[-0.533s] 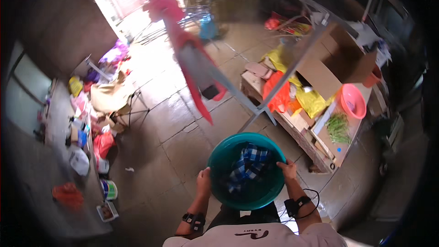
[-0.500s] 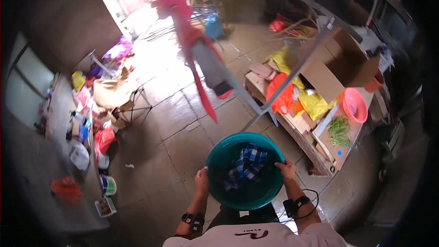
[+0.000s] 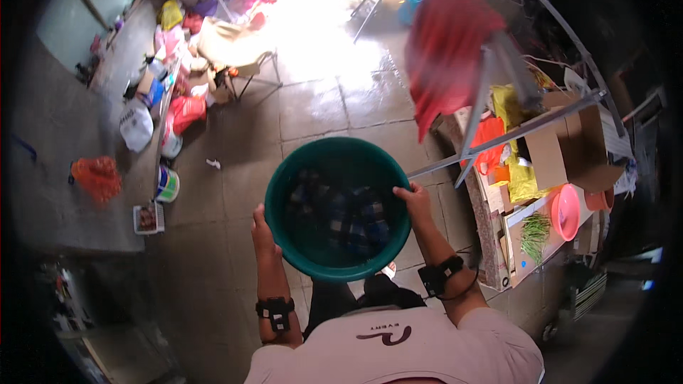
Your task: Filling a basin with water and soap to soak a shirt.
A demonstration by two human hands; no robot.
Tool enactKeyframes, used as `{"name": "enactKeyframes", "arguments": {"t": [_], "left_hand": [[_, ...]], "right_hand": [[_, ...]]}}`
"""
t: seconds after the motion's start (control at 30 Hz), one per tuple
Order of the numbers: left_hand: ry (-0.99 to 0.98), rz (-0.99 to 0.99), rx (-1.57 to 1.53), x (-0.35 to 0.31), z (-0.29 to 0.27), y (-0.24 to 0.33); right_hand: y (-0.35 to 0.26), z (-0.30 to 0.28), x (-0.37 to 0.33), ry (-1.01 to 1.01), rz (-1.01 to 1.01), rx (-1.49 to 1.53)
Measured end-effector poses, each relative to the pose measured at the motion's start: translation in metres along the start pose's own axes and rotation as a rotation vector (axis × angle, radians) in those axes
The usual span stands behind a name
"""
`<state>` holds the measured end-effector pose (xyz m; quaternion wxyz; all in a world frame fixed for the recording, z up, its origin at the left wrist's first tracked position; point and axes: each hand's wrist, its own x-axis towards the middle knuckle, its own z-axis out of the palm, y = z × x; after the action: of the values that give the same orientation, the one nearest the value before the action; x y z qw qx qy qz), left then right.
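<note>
**Basin held in both hands, left side looks weakest**

Green basin (image 3: pixel 329 270) is up off the floor (image 3: pixel 228 270), out from the counter's (image 3: pixel 485 231) left edge; checked cloth (image 3: pixel 357 222) lies inside. Right hand (image 3: pixel 415 206): grip clamped on the rim, thumb over the top. Left hand (image 3: pixel 265 238) is against the outer left wall, fingers partly hidden, so can't tell if that grip is clamped or just propping.

Risks, my read: if left is only palm pressure, a smooth wall could slip, basin tips left, cloth slides out. Metal frame (image 3: pixel 472 152) has a bar ending near the right rim; depth gap unclear, so a swing right could knock rim or knuckles. Red cloth (image 3: pixel 452 50) hangs by the counter's far-left corner, could snag. Shiny floor may be slick: bad footing, basin drops.
</note>
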<state>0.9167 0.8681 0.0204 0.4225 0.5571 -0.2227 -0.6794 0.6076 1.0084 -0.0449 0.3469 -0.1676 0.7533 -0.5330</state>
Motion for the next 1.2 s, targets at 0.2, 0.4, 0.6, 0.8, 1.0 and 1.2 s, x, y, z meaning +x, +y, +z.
{"name": "enactKeyframes", "arguments": {"t": [0.2, 0.4, 0.6, 0.8, 1.0, 1.2], "left_hand": [[0.045, 0.000, -0.012, 0.075, -0.062, 0.054], [0.077, 0.018, -0.023, 0.146, -0.072, 0.098], [0.084, 0.024, -0.128, 0.226, -0.064, 0.157], [0.183, 0.082, -0.115, 0.292, -0.015, 0.215], [0.307, 0.081, -0.155, 0.362, 0.041, 0.281], [0.259, 0.171, -0.181, 0.427, 0.130, 0.356]], "right_hand": [[-0.035, 0.107, -0.003, -0.093, 0.079, 0.185], [-0.066, 0.179, 0.033, -0.039, 0.098, 0.166], [-0.119, 0.255, 0.111, -0.140, 0.132, 0.246], [-0.173, 0.322, 0.217, -0.172, 0.027, 0.223], [-0.230, 0.391, 0.332, -0.306, -0.098, 0.091], [-0.315, 0.446, 0.427, -0.305, -0.114, 0.150]]}}
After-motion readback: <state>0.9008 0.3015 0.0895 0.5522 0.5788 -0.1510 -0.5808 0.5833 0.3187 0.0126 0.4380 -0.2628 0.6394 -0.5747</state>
